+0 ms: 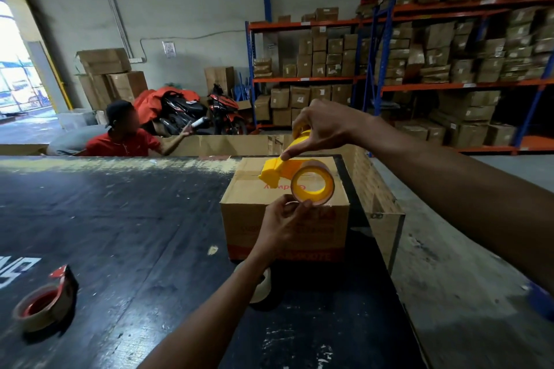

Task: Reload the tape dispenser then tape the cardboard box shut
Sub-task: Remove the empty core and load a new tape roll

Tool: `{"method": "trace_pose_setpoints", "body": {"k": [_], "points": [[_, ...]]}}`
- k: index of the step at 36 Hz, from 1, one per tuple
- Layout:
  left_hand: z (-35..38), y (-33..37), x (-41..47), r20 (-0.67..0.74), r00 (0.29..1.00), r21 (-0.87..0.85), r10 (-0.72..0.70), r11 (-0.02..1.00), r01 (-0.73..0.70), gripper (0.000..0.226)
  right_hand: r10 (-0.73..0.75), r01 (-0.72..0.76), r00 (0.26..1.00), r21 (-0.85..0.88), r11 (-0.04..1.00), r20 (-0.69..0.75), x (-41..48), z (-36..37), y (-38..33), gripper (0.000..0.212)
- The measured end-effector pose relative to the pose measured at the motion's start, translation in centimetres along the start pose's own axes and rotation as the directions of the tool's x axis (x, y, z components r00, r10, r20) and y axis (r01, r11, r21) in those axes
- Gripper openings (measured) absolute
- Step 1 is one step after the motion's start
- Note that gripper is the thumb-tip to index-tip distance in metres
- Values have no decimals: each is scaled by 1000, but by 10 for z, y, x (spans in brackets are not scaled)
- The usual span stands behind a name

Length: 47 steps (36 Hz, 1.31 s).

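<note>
A yellow tape dispenser [280, 171] is held just above the closed cardboard box [284, 219] on the dark table. My right hand [323, 129] grips the dispenser's handle from above. A roll of clear tape [313, 184] sits on the dispenser's yellow hub. My left hand [284, 219] reaches in front of the box and pinches the lower edge of that roll, or its loose end. The box flaps are folded down.
A red tape dispenser with a brown roll [45, 302] lies at the table's [135, 234] near left. Another roll [262, 287] lies under my left forearm. A person in a red shirt [123, 138] sits beyond the table. Shelves of boxes [419, 63] stand behind.
</note>
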State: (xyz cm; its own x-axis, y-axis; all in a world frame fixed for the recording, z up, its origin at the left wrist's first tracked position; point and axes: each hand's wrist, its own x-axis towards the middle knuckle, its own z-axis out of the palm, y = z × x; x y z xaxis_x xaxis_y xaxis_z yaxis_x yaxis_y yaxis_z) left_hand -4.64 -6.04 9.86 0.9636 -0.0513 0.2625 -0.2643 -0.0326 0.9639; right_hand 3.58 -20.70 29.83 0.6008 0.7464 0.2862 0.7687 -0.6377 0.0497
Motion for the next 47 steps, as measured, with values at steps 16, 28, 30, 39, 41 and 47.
{"method": "trace_pose_setpoints", "body": {"k": [16, 28, 30, 39, 41, 47], "points": [[12, -57, -24, 145, 981, -46, -129, 990, 137, 31, 197, -197, 980, 21, 980, -6, 0, 10, 37, 66], [41, -162, -53, 83, 834, 352, -545, 799, 487, 54, 219, -219, 976, 25, 975, 16, -2, 17, 40, 70], [42, -166, -53, 34, 815, 399, -579, 756, 520, 55, 210, -210, 978, 38, 977, 15, -3, 19, 40, 67], [43, -173, -44, -89, 781, 485, -618, 658, 576, 69, 181, -182, 983, 41, 982, 13, 0, 30, 41, 66], [42, -171, -42, -103, 787, 506, -608, 649, 568, 66, 183, -183, 983, 47, 982, 12, 2, 32, 42, 66], [40, -173, -43, -130, 814, 596, -566, 612, 520, 62, 165, -165, 986, 61, 984, 10, 3, 36, 40, 64]]}}
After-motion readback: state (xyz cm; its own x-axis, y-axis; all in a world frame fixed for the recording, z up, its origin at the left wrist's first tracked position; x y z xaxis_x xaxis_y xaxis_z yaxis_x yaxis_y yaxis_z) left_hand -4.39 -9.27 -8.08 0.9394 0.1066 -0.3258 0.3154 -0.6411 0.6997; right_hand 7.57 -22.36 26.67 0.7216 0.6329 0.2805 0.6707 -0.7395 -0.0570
